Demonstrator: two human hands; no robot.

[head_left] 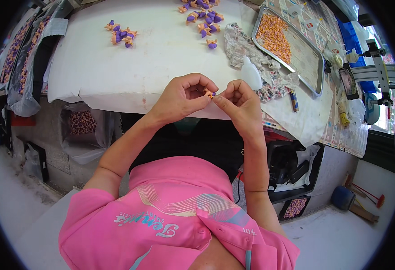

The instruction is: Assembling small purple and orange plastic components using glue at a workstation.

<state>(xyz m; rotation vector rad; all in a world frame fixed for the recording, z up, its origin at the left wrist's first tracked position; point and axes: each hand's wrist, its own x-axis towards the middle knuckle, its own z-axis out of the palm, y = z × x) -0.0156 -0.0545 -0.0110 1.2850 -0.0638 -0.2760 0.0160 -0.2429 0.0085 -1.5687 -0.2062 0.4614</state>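
Observation:
Near the front edge of the white-covered table (130,72), both my hands meet over a small orange and purple plastic piece (211,94). The fingers of my left hand (179,100) pinch it from the left. From the other side, the thumb and fingertips of my right hand (241,108) close on it too. Fingers cover much of the piece, so its full shape is hidden. A small cluster of purple and peach figure parts (123,36) lies at the far left of the table. More of the same parts (204,18) are heaped at the far middle, with one (212,43) apart from them.
A metal tray (312,83) of small orange parts (273,36) stands at the right. Beside it are crumpled cloths (240,42), a white squeeze bottle (251,74) and a small blue tube (294,101). A phone (349,82) sits on a stand. Trays of parts (33,49) line the left.

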